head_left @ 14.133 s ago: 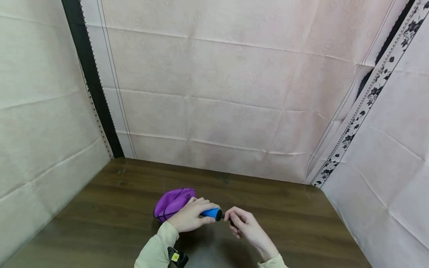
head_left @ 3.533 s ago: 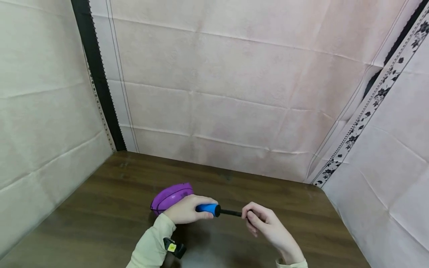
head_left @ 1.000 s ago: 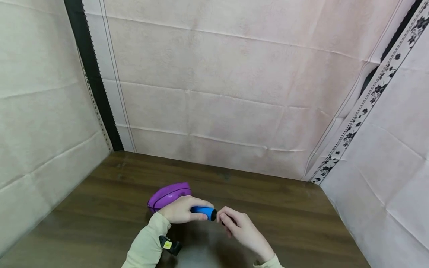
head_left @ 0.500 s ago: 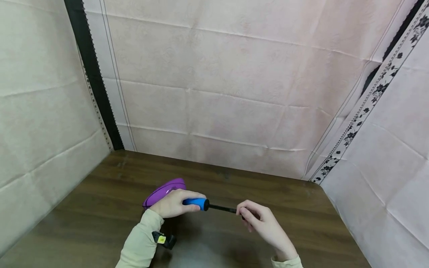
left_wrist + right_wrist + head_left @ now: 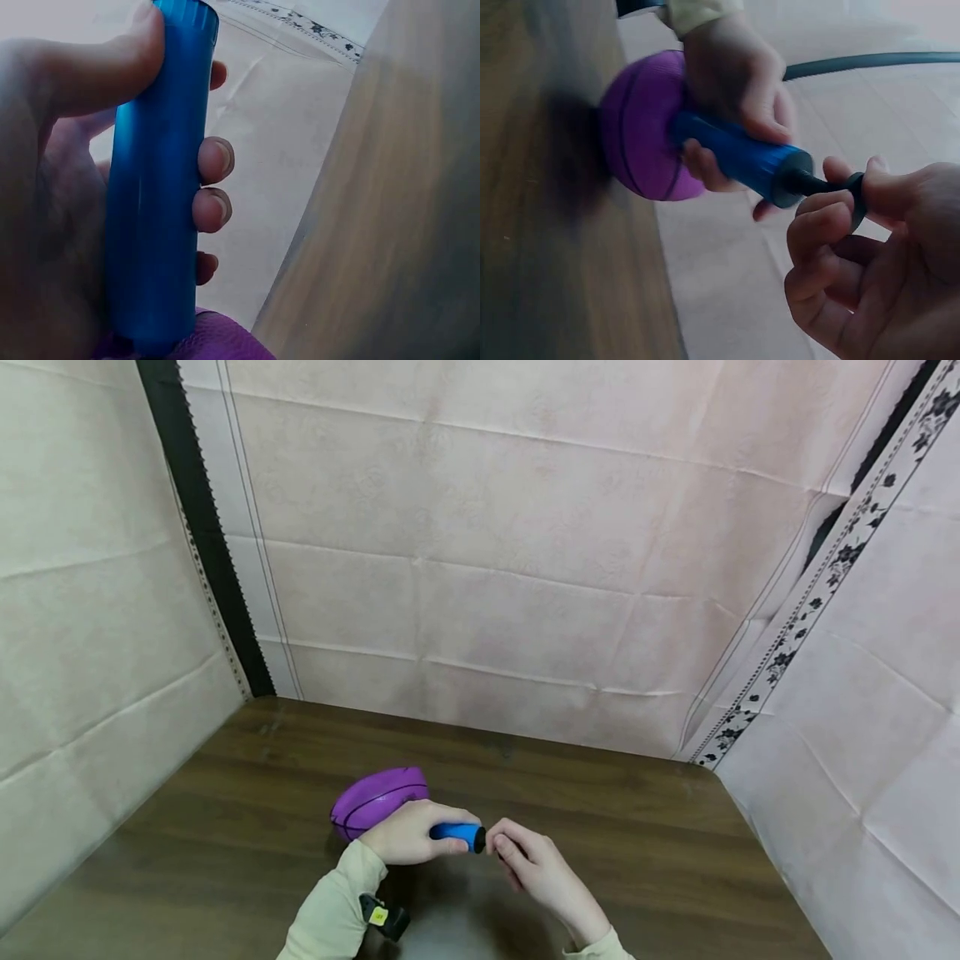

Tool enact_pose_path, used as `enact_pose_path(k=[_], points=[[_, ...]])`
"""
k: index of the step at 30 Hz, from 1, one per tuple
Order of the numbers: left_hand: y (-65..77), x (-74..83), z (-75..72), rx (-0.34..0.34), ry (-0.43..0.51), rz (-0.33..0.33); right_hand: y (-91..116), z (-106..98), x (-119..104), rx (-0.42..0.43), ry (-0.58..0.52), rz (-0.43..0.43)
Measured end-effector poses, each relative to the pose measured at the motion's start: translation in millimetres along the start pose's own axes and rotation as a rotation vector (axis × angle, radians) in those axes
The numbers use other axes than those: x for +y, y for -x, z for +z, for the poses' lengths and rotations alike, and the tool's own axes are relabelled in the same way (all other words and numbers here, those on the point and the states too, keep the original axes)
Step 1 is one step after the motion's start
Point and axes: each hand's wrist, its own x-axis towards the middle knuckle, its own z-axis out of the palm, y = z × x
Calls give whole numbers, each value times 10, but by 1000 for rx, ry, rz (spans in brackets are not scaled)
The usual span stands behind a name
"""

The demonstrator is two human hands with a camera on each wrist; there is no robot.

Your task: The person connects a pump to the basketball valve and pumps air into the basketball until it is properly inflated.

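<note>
A blue hand pump [image 5: 456, 835] lies sideways in my left hand [image 5: 408, 833], whose fingers and thumb wrap round its barrel [image 5: 157, 187]. At the pump's far end is a purple ball [image 5: 375, 802] with black lines, partly caved in and not fully round in the head view. My right hand [image 5: 534, 864] pinches the pump's black handle [image 5: 857, 201] between thumb and fingers. Only a short bit of the black rod [image 5: 808, 182] shows between barrel and handle. Where pump and ball meet is hidden behind my left hand in the head view.
The hands are over a brown wooden table [image 5: 637, 827]. Pale creased cloth [image 5: 480, 568] hangs behind and at both sides. A black device with a yellow label [image 5: 381, 917] is strapped to my left wrist.
Half a second ago the rod was drawn far out; my right hand has since moved left, pushing it into the barrel. The left hand, pump and ball have shifted slightly right and nearer.
</note>
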Motion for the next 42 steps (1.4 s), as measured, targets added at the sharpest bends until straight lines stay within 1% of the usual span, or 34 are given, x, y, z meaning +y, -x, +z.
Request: enact_pose_path(k=[3,6,9,14,16,18,22,25,27,31,33,35,39,42], points=[[-4,-4,-5,-17,5,27,-5,21,20,-26,39,-34],[21,-18,-45,-31,33,34,9,7,29,-49,60,-61],[50,-29,-81,-40,55,41,30,-24,20,-78,66,-88],[68,-36,-98,-52,85,73,87,-122,-32,-109,81,-128],[84,-38,-119,-36,84,79,123,-197,-53,-111,76,-148],[111,-40,-157,-2,57,69,168,-291,-61,-105,43,-174],[161,-45,-236,62,-11,11,266,-478,-42,-78,-15,-245],[156,-56,-227,76,-40,-9,292,-539,-19,-65,-49,-285],[140,-63,-188,78,-48,-13,281,-525,-5,-66,-85,-296],[84,-47,-85,51,-32,-24,213,-411,29,-88,-156,-277],[53,-17,-45,30,-18,-22,166,-335,43,-100,-162,-251],[22,27,-16,8,-18,-4,116,-264,56,-116,-165,-217],[-27,105,8,-25,-32,38,45,-143,83,-130,-113,-160],[-34,101,-3,-56,-25,56,37,-109,84,-148,-47,-129]])
